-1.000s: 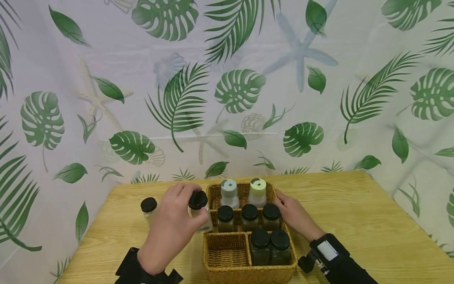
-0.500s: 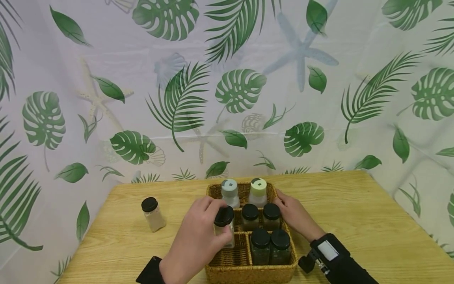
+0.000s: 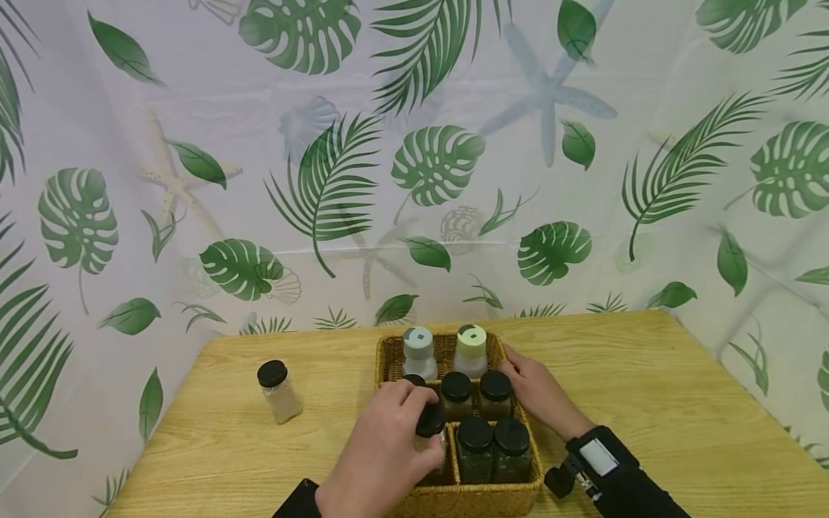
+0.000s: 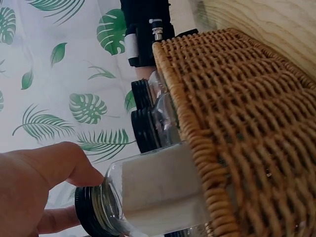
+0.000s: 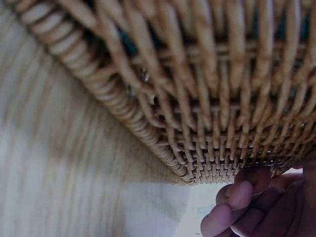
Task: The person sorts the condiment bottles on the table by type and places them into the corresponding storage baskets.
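Note:
My left hand (image 3: 388, 446) pinches the black lid of a clear jar (image 4: 160, 190) filled with something pale. In the left wrist view its lower part is behind the rim of the wicker basket (image 3: 479, 500), in the front left compartment. My right hand (image 3: 540, 392) grips the basket's right side near the back; in the right wrist view its curled fingers (image 5: 232, 197) lie against the woven wall. Two black-lidded jars (image 3: 476, 450) stand in the front right compartment. Behind them is a middle row of black-lidded jars (image 3: 456, 396), the leftmost partly hidden by my left hand.
At the basket's back stand a grey-capped bottle (image 3: 419, 352) and a yellow-capped bottle (image 3: 470, 351). A black-lidded jar (image 3: 281, 394) with pale contents stands apart on the wooden table (image 3: 648, 403), to the left. A leaf-patterned cloth (image 3: 414, 216) hangs behind the table.
My left hand has carried the jar from left of the basket, rightward and toward me, then down into the front left compartment. The right hand has stayed at the basket's side.

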`<control>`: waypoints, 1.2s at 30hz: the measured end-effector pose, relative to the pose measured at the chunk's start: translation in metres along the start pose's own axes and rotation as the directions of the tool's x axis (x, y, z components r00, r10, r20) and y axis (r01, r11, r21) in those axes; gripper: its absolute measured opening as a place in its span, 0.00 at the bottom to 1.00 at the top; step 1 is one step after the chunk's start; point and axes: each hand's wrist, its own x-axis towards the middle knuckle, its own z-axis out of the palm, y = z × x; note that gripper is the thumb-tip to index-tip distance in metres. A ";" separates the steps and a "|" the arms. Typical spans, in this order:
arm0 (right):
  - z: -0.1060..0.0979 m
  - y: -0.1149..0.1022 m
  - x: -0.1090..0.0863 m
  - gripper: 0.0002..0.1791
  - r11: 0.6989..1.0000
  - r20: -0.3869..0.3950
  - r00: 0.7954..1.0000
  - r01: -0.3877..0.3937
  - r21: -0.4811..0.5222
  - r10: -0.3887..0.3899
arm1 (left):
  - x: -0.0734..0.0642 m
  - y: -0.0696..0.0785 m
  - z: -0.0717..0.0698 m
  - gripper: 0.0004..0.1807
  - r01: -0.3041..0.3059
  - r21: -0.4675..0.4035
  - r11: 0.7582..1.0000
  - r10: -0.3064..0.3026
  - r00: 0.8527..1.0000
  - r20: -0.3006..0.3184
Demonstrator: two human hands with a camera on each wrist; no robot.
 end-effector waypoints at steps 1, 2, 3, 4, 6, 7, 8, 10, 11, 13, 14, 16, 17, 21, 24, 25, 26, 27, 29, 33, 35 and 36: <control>0.000 0.000 0.000 0.31 1.000 -0.003 1.000 -0.001 -0.005 0.001 | 0.000 0.000 0.002 0.15 -0.002 0.001 1.000 0.002 1.000 0.004; 0.000 0.000 0.000 0.31 1.000 -0.006 1.000 -0.001 -0.010 0.001 | 0.000 0.000 0.003 0.15 -0.001 0.004 1.000 0.001 1.000 0.010; 0.000 0.000 0.000 0.31 1.000 -0.008 1.000 0.004 -0.018 -0.004 | 0.000 0.000 0.005 0.15 -0.002 0.006 1.000 0.002 1.000 0.017; 0.000 0.000 0.000 0.31 1.000 -0.012 1.000 0.007 -0.023 -0.007 | 0.000 0.000 0.006 0.15 -0.001 0.007 1.000 0.000 1.000 0.023; 0.000 0.000 0.000 0.30 1.000 -0.011 1.000 0.008 -0.027 -0.008 | 0.000 0.001 0.009 0.15 -0.004 0.006 1.000 0.004 1.000 0.030; 0.000 0.000 0.000 0.30 1.000 -0.010 1.000 0.004 -0.021 -0.004 | 0.000 0.001 0.011 0.15 -0.005 0.004 1.000 0.005 0.999 0.035; 0.000 0.000 0.000 0.30 1.000 -0.009 1.000 0.000 -0.018 0.000 | 0.000 0.001 0.012 0.15 -0.008 0.005 1.000 0.008 0.999 0.036; 0.000 0.000 0.000 0.30 1.000 -0.011 1.000 0.001 -0.019 -0.001 | -0.001 0.001 0.014 0.15 -0.012 0.001 1.000 0.012 0.999 0.038; 0.000 0.001 0.000 0.30 1.000 -0.013 1.000 0.003 -0.023 -0.004 | -0.001 0.000 0.015 0.15 -0.011 -0.002 1.000 0.011 0.999 0.045; 0.000 0.001 0.000 0.30 1.000 -0.018 1.000 0.006 -0.029 -0.006 | -0.001 -0.001 0.016 0.14 -0.003 -0.004 1.000 0.004 0.998 0.061; 0.000 0.001 0.000 0.30 1.000 -0.017 1.000 0.007 -0.030 -0.008 | -0.001 -0.001 0.017 0.15 -0.001 -0.002 1.000 0.001 0.998 0.067; 0.000 0.001 0.000 0.30 1.000 -0.017 1.000 0.007 -0.028 -0.008 | -0.001 -0.002 0.019 0.15 0.009 -0.002 1.000 -0.009 0.996 0.083; 0.000 0.001 0.000 0.30 1.000 -0.015 1.000 0.004 -0.024 -0.004 | -0.001 -0.002 0.019 0.15 0.011 0.000 1.000 -0.011 0.996 0.089; 0.000 0.001 0.001 0.30 1.000 -0.011 1.000 -0.004 -0.014 0.004 | -0.003 -0.004 0.023 0.16 0.022 -0.001 1.000 -0.022 0.995 0.101; 0.000 0.001 0.001 0.30 1.000 -0.010 1.000 -0.001 -0.017 0.001 | -0.005 -0.005 0.025 0.16 0.035 -0.006 0.999 -0.034 0.992 0.118; 0.000 0.001 0.001 0.30 1.000 -0.009 1.000 -0.002 -0.013 0.001 | -0.005 -0.005 0.026 0.16 0.039 -0.007 0.999 -0.038 0.991 0.126; 0.000 0.001 0.001 0.31 1.000 -0.009 1.000 -0.002 -0.012 0.002 | -0.005 -0.005 0.026 0.17 0.043 -0.009 0.999 -0.042 0.990 0.132; 0.000 0.001 0.001 0.31 1.000 -0.007 1.000 -0.002 -0.010 0.002 | -0.005 -0.005 0.026 0.17 0.046 -0.009 0.999 -0.045 0.990 0.137; 0.000 0.002 0.001 0.31 1.000 -0.009 1.000 -0.003 -0.007 0.003 | -0.005 -0.006 0.027 0.17 0.051 -0.012 0.999 -0.049 0.988 0.143; 0.000 0.002 0.001 0.31 1.000 -0.012 1.000 0.000 -0.007 0.000 | -0.005 -0.006 0.026 0.19 0.056 -0.022 0.998 -0.052 0.985 0.164; 0.000 0.002 0.000 0.30 1.000 -0.012 1.000 0.003 -0.010 -0.004 | -0.005 -0.007 0.026 0.21 0.060 -0.027 0.998 -0.055 0.983 0.177; 0.000 0.002 0.000 0.30 1.000 -0.010 1.000 0.004 -0.009 -0.004 | -0.005 -0.008 0.025 0.22 0.064 -0.029 0.998 -0.058 0.981 0.185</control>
